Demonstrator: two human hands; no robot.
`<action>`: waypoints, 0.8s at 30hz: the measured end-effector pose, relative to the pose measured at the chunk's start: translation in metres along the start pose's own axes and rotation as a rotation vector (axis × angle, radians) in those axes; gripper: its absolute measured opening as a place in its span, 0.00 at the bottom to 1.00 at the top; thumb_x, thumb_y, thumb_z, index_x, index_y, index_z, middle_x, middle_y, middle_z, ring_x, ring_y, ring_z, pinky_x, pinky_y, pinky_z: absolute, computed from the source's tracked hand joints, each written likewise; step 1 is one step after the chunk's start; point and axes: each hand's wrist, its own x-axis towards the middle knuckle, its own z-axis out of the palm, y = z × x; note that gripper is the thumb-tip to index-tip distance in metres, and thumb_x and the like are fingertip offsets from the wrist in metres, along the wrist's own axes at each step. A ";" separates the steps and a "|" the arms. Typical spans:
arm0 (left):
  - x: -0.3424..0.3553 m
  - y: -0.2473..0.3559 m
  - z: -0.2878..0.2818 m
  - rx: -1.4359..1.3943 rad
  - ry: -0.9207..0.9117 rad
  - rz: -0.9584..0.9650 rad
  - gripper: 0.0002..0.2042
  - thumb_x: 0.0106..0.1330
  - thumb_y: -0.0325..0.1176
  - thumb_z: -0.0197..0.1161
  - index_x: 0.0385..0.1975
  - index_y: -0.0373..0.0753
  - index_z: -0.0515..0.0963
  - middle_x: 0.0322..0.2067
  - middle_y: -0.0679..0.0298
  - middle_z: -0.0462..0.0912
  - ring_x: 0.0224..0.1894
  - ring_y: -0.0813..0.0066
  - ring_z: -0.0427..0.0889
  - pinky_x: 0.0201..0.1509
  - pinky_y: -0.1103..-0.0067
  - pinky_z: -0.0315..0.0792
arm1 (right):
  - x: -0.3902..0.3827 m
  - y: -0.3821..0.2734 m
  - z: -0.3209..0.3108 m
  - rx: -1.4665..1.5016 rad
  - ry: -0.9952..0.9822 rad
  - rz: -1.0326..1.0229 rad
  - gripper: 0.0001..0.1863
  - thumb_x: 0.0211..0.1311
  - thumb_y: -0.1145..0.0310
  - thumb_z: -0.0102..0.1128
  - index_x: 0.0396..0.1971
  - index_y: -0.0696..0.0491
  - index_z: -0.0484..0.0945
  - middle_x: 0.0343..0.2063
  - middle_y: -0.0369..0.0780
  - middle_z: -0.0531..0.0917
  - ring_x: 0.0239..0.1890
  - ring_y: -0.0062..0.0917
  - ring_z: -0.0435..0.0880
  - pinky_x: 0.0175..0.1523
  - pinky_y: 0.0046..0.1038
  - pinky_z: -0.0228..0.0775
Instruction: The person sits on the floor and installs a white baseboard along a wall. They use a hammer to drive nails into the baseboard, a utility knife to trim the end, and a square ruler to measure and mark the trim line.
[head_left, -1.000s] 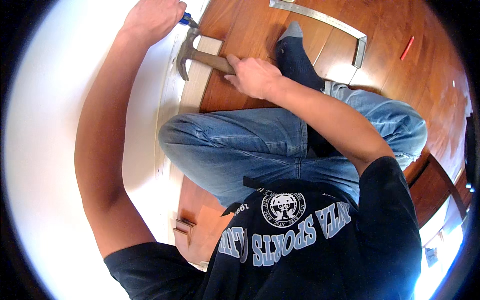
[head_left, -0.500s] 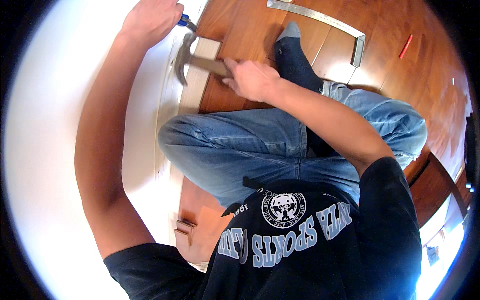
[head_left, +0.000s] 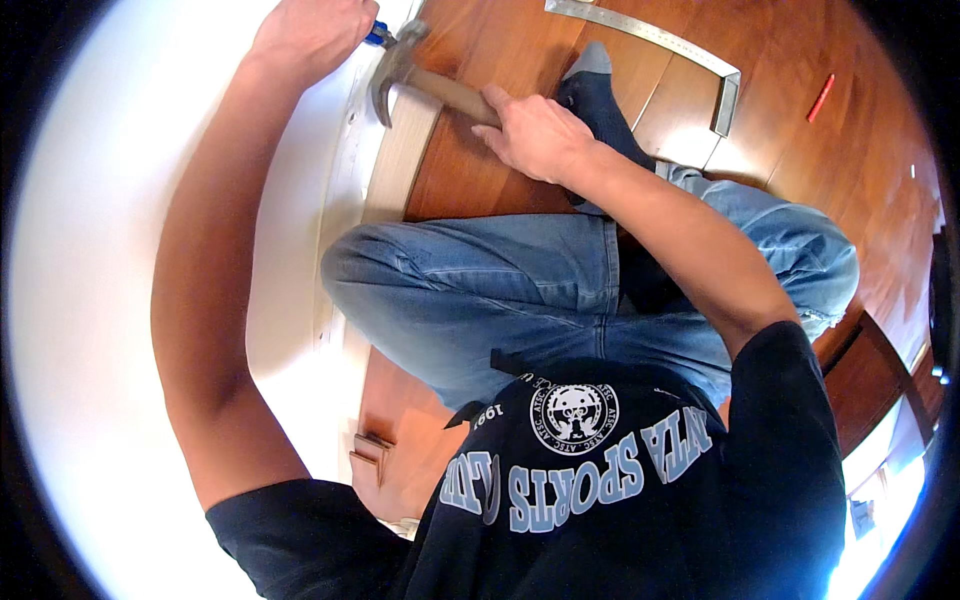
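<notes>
My right hand (head_left: 540,135) is closed round the wooden handle of a claw hammer (head_left: 452,93), whose metal head points toward the wall side. Up at the top, my left hand (head_left: 312,42) grips a blue-handled tool (head_left: 377,36); its kind is unclear, as most of it is hidden by the fingers and the hammer head. The hammer head is right beside this tool; whether they touch I cannot tell. Below the head runs a pale wood strip (head_left: 403,150) along the base of the wall.
A white wall (head_left: 90,260) rises close on the left. On the brown wooden floor (head_left: 460,170) lie an L-shaped metal square (head_left: 728,100) and a red pen-like stick (head_left: 821,98). Several small wood pieces (head_left: 368,457) sit by the wall. My bent legs (head_left: 480,280) fill the middle.
My right hand has carried the hammer upward and slightly right, bringing its head up beside the blue-handled tool. My left hand has shifted a little to the right.
</notes>
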 end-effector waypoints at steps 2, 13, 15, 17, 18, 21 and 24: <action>-0.001 -0.002 0.002 0.004 0.002 -0.004 0.11 0.67 0.34 0.54 0.31 0.41 0.84 0.37 0.61 0.82 0.48 0.64 0.76 0.55 0.69 0.67 | -0.009 -0.007 -0.005 -0.002 -0.059 -0.030 0.25 0.74 0.54 0.56 0.61 0.56 0.69 0.35 0.60 0.86 0.42 0.56 0.86 0.50 0.51 0.80; 0.003 -0.001 0.000 -0.007 0.017 -0.007 0.12 0.67 0.35 0.54 0.31 0.40 0.84 0.37 0.61 0.81 0.48 0.63 0.75 0.55 0.69 0.67 | 0.000 -0.015 0.013 0.012 -0.105 -0.071 0.23 0.74 0.53 0.54 0.56 0.56 0.70 0.39 0.56 0.87 0.45 0.56 0.86 0.49 0.52 0.79; 0.000 0.001 0.002 -0.029 0.005 -0.009 0.12 0.67 0.35 0.54 0.31 0.40 0.84 0.37 0.61 0.81 0.47 0.63 0.75 0.54 0.69 0.67 | -0.007 -0.021 0.018 0.010 -0.145 -0.067 0.23 0.74 0.53 0.54 0.56 0.56 0.71 0.40 0.56 0.87 0.45 0.55 0.86 0.49 0.51 0.79; 0.002 0.000 0.003 -0.031 0.022 -0.014 0.12 0.67 0.35 0.54 0.31 0.40 0.84 0.37 0.61 0.81 0.47 0.63 0.75 0.54 0.69 0.67 | -0.006 -0.019 0.009 -0.018 -0.171 -0.081 0.23 0.74 0.53 0.54 0.57 0.55 0.70 0.39 0.57 0.86 0.45 0.55 0.86 0.50 0.51 0.79; 0.001 0.001 0.003 -0.026 0.035 -0.013 0.12 0.67 0.35 0.54 0.31 0.40 0.84 0.36 0.61 0.81 0.47 0.63 0.75 0.54 0.69 0.67 | 0.000 -0.016 0.008 -0.003 -0.139 -0.072 0.24 0.74 0.53 0.55 0.59 0.55 0.70 0.39 0.57 0.86 0.45 0.55 0.86 0.50 0.50 0.79; 0.004 0.000 0.002 -0.021 0.038 -0.006 0.12 0.68 0.35 0.54 0.31 0.40 0.84 0.36 0.60 0.81 0.47 0.63 0.75 0.54 0.68 0.67 | 0.003 -0.012 0.013 0.025 -0.126 -0.036 0.25 0.74 0.53 0.55 0.61 0.54 0.69 0.39 0.57 0.86 0.44 0.55 0.86 0.51 0.49 0.80; 0.002 0.001 0.003 -0.035 0.041 -0.001 0.12 0.68 0.35 0.53 0.31 0.40 0.84 0.36 0.60 0.81 0.47 0.62 0.75 0.54 0.68 0.67 | -0.003 -0.014 0.025 0.032 -0.138 -0.061 0.25 0.74 0.53 0.55 0.61 0.54 0.69 0.39 0.57 0.86 0.45 0.56 0.86 0.52 0.49 0.79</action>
